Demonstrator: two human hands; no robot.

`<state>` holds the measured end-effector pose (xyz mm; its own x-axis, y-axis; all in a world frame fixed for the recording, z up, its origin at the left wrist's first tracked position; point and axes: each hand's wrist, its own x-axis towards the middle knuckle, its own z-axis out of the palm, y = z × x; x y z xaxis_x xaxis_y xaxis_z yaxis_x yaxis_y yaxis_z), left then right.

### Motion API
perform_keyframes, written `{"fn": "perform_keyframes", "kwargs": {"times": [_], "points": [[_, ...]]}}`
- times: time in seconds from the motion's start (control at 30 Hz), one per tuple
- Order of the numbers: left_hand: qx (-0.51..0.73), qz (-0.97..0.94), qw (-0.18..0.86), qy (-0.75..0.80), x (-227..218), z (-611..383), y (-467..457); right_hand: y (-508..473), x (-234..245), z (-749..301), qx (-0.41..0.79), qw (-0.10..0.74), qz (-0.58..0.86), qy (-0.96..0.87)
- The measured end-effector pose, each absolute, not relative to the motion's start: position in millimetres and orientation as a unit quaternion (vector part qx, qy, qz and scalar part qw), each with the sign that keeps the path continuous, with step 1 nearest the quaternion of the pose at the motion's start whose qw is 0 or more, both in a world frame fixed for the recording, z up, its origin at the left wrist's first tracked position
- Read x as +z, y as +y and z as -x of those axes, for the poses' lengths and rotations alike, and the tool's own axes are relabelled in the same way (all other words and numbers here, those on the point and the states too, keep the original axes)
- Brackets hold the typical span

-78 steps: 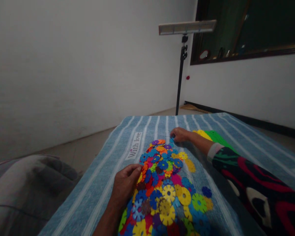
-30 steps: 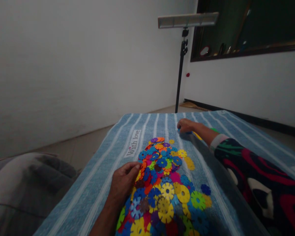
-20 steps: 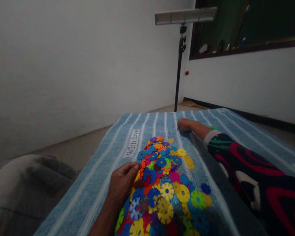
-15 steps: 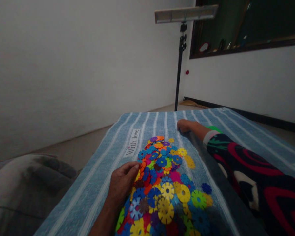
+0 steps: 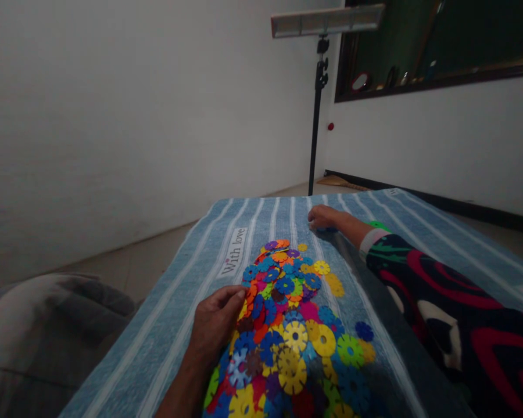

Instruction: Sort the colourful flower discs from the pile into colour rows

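A heap of colourful plastic snowflake discs (image 5: 287,337) with notched rims lies on the blue striped cloth (image 5: 178,313). My left hand (image 5: 218,316) rests at the heap's left edge, thumb and fingers drawn together beside some orange discs; what they pinch, if anything, is hidden. Beyond the far end of the heap, my right hand (image 5: 323,217) is low over the cloth with its fingers curled closed. A dark blue patch shows beneath it, and I cannot tell whether that is a disc or shadow. Bright green discs (image 5: 378,226) lie partly behind my right wrist.
A black light stand (image 5: 315,133) carries a long lamp panel (image 5: 326,22) behind the far edge of the cloth. White walls stand at the back, with a dark window (image 5: 453,46) at right. Grey fabric (image 5: 56,331) bulges at lower left.
My right hand has shifted slightly left and away from me and looks a little raised. My left hand stays at the heap, and the whole view has moved slightly.
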<state>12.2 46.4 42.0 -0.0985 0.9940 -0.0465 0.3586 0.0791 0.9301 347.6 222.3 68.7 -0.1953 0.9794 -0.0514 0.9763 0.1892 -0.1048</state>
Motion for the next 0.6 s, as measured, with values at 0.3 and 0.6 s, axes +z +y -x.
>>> {"fn": "perform_keyframes", "kwargs": {"times": [0.3,0.6], "points": [[0.395,-0.560,0.374,0.625,41.3,-12.0,46.5,205.3,47.2,-308.6,0.009,0.003,0.613,-0.790],[0.393,-0.534,0.391,0.638,48.8,-12.5,45.0,213.1,21.5,-265.5,0.006,0.076,0.589,-0.804]]}}
